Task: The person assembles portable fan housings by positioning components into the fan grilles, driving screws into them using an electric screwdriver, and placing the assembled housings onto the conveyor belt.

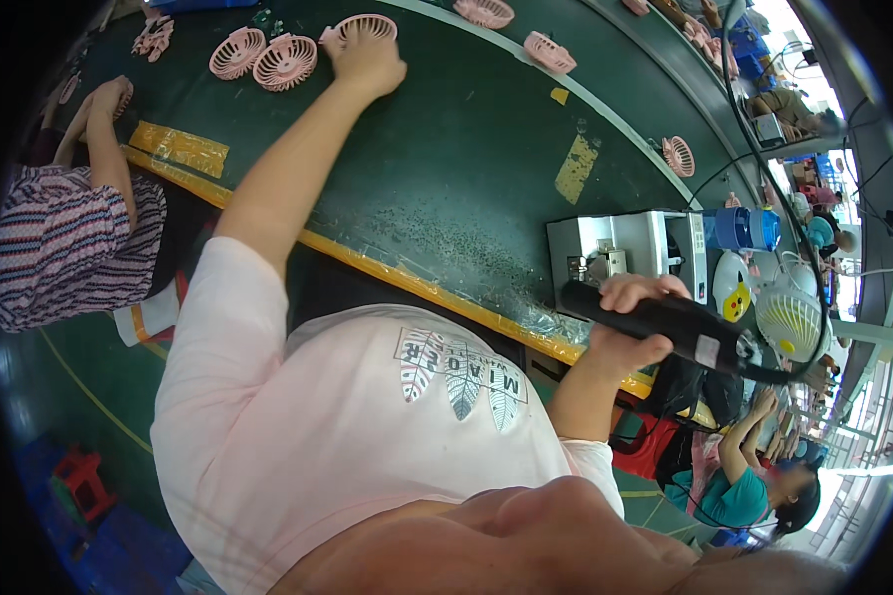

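My left hand (369,67) is stretched far across the green bench, its fingers closed over a round pink fan grille (365,24). The fingertips are partly hidden behind the hand. Just left of it lie two more pink grilles, a nearer one (286,61) and another one (237,53). On the right, my right hand (630,309) wraps round a black electric screwdriver (677,327), held sideways above the bench's front edge. A cord runs from the tool's right end; I cannot make out a bit.
A silver-white machine (625,243) stands behind my right hand. Pink parts lie on the belt, including a grille (549,53). Yellow tape (417,281) lines the bench edge. A co-worker in a striped top (69,233) sits at left. A black cable (754,149) hangs at right.
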The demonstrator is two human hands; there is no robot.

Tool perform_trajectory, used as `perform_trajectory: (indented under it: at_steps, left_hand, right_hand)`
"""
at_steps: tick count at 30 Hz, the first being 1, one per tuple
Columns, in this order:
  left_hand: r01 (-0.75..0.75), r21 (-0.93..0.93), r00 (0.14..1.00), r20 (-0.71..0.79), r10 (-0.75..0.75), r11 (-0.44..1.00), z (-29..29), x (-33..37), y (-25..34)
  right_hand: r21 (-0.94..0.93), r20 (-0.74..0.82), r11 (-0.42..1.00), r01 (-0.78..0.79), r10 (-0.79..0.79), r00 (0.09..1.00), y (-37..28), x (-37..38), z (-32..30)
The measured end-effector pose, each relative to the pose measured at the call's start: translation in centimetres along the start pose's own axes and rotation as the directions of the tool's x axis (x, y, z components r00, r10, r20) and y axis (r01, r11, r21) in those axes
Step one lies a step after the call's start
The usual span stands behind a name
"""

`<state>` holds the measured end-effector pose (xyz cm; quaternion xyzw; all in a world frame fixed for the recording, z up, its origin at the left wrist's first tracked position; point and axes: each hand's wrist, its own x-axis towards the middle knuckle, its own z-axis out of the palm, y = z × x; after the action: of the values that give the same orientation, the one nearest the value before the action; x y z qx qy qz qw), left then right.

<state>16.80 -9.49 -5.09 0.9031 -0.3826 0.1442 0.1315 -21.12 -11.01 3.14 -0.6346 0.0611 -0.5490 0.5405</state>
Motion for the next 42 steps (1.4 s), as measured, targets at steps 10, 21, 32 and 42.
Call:
perform_trajectory:
  at_steps: [10,21,32,42]
  left_hand:
    - [-0.615,-0.539,0.769,-0.249,0.588,0.576,-4.5,-15.4,6.7]
    - [-0.585,-0.757,0.667,-0.245,0.703,0.292,-5.2,-20.3,10.8]
    - [-0.629,-0.705,0.679,-0.293,0.673,0.327,-4.9,-22.1,11.0]
    - [-0.628,-0.707,0.671,-0.281,0.686,0.325,-5.1,-21.6,10.9]
  right_hand:
    - [-0.085,-0.040,0.988,0.130,-0.133,0.990,-1.9,3.6,-1.1]
    - [0.014,-0.059,0.999,-0.044,0.044,0.997,0.6,2.2,-0.4]
    - [0.087,0.045,0.996,-0.004,0.000,0.999,1.3,-1.4,0.8]
    - [-0.023,0.082,0.994,-0.104,0.106,0.991,2.7,-1.2,1.9]
